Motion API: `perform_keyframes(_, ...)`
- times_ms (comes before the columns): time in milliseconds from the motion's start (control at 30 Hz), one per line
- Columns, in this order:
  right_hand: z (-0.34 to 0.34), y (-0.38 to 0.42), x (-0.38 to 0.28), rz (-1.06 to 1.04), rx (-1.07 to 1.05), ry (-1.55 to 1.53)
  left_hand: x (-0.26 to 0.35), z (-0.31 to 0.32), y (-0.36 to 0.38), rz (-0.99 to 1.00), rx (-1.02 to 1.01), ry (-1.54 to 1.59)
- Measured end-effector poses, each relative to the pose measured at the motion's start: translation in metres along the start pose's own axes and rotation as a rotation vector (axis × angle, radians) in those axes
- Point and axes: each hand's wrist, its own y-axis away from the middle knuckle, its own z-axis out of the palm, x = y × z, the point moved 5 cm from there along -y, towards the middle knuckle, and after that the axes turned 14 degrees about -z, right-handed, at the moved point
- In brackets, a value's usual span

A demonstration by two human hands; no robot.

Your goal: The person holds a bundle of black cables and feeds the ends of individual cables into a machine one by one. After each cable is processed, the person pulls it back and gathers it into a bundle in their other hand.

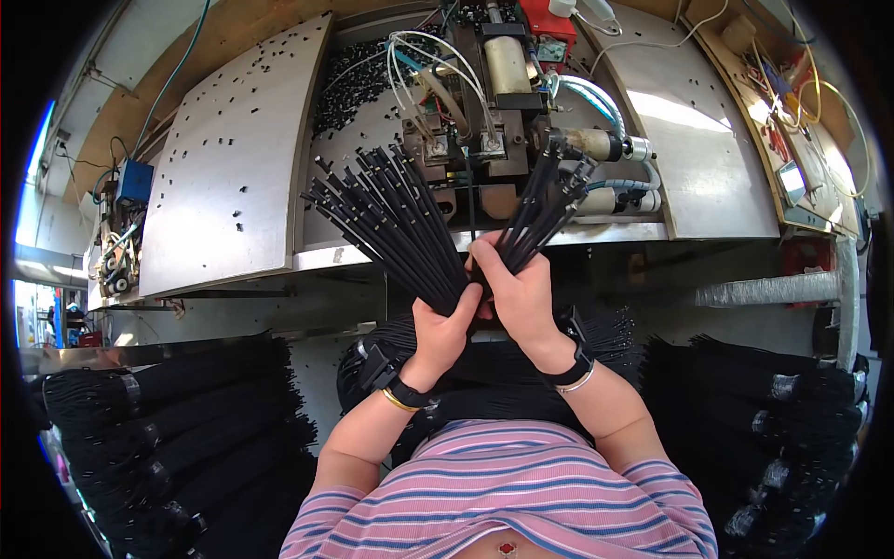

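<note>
My left hand is closed round a thick bundle of black cables, whose tips fan out up and to the left. A smaller bundle of black cables rises from my right hand, which is closed round it. One single cable stands upright between the bundles, its lower end at my right thumb and its upper end in front of the machine. Both hands nearly touch at the table's front edge. The cables' lower ends are hidden behind my hands.
Small black pieces lie scattered left of the machine. Metal panels flank it. Thick bundles of black cables hang at the left, more cable bundles at the right. A blue box stands at the far left.
</note>
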Motion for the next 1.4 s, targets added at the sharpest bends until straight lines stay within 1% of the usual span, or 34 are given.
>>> perform_keyframes(67,0.003,-0.005,-0.001,0.022,0.037,0.008,0.002,-0.001,-0.003,0.0,0.009,0.014)
perform_keyframes(200,0.006,-0.008,0.0,0.078,0.039,0.012,0.005,-0.003,-0.004,0.013,0.025,0.025)
perform_keyframes(367,0.006,-0.008,-0.004,0.087,0.077,-0.003,0.005,-0.003,-0.003,0.025,0.024,0.019)
perform_keyframes(500,0.006,-0.008,-0.001,0.067,0.046,0.001,0.002,-0.004,-0.004,0.014,0.031,0.026)
perform_keyframes(600,0.005,-0.009,0.002,0.101,0.007,0.003,0.001,-0.004,-0.004,0.015,0.036,0.028)
perform_keyframes(733,0.004,-0.01,0.002,0.081,-0.052,0.033,-0.003,-0.003,-0.005,-0.028,0.015,0.074)
perform_keyframes(900,0.003,-0.009,-0.001,0.108,-0.073,0.048,-0.005,-0.005,-0.008,-0.049,0.004,0.062)
perform_keyframes(1000,0.0,-0.002,-0.002,0.038,-0.102,0.071,-0.006,-0.002,0.001,-0.056,0.002,0.081)
perform_keyframes(1033,-0.003,0.002,-0.001,0.037,-0.106,0.072,-0.008,-0.001,0.005,-0.046,-0.004,0.066)
perform_keyframes(1133,-0.01,0.015,-0.003,-0.068,-0.097,0.126,-0.01,0.001,0.013,-0.037,-0.014,0.035)
perform_keyframes(1300,-0.014,0.023,-0.006,-0.152,-0.102,0.2,-0.011,0.004,0.018,-0.008,-0.067,-0.044)
perform_keyframes(1400,-0.014,0.024,-0.007,-0.29,-0.095,0.308,-0.01,0.004,0.019,-0.001,-0.072,-0.056)
